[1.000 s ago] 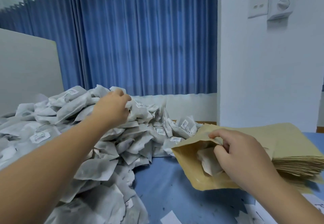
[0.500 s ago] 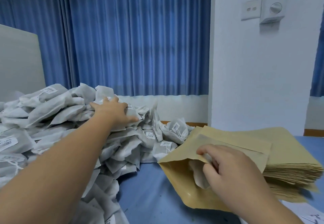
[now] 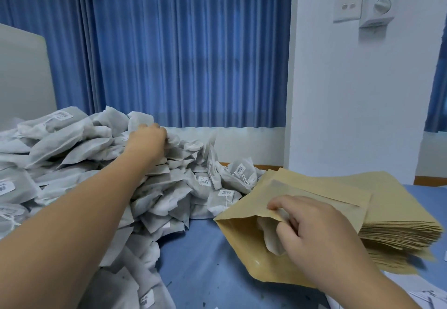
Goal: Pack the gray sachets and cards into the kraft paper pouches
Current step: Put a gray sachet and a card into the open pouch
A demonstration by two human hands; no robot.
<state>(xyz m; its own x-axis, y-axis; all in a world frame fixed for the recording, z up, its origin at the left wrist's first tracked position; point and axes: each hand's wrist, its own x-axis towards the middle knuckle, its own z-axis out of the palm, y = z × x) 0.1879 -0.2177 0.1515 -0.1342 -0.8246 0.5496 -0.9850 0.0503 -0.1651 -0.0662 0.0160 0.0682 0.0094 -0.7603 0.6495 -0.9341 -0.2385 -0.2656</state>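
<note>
The left hand (image 3: 147, 142) reaches high into the heap of sachets (image 3: 79, 154) on the left of the blue worktop (image 3: 205, 272). Its fingers are buried among them, so I cannot tell whether it holds one. The right hand (image 3: 312, 232) pinches the upper lip of a pouch (image 3: 239, 245), keeping the mouth open towards the heap. One sachet (image 3: 269, 238) sits inside. The pouch leans on the stack (image 3: 399, 214) of flat pouches at the right.
</note>
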